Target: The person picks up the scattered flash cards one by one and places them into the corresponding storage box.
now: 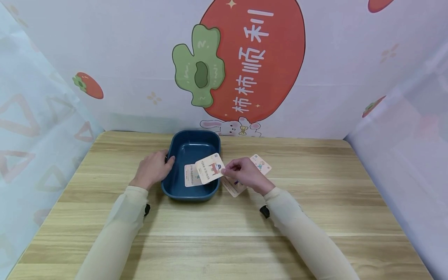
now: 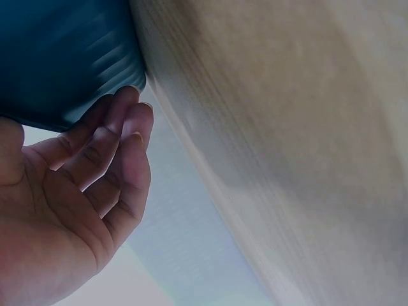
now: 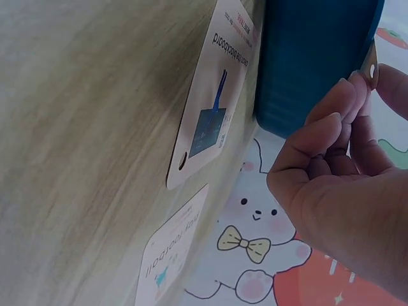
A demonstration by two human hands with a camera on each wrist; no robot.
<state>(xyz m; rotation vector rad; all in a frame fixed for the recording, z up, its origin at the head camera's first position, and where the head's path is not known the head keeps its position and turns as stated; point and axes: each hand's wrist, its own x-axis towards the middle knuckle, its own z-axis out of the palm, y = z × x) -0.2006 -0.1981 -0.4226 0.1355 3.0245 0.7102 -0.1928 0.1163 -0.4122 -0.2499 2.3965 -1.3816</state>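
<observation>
My left hand grips the left wall of a deep blue plastic tray, thumb at the rim and fingers against the outside. Between thumb and fingertips my right hand pinches the corner of a "take a break" card, which is over the tray's right side. Below it in the tray is a "play badminton" card, partly covered by the held one. On the table by the right hand lie a "clean the blackboard" card and a "play football" card, both partly hidden in the head view.
The wood-grain table runs back to a white backdrop with a large red persimmon print. More printed cloth stands along the left side and the right side.
</observation>
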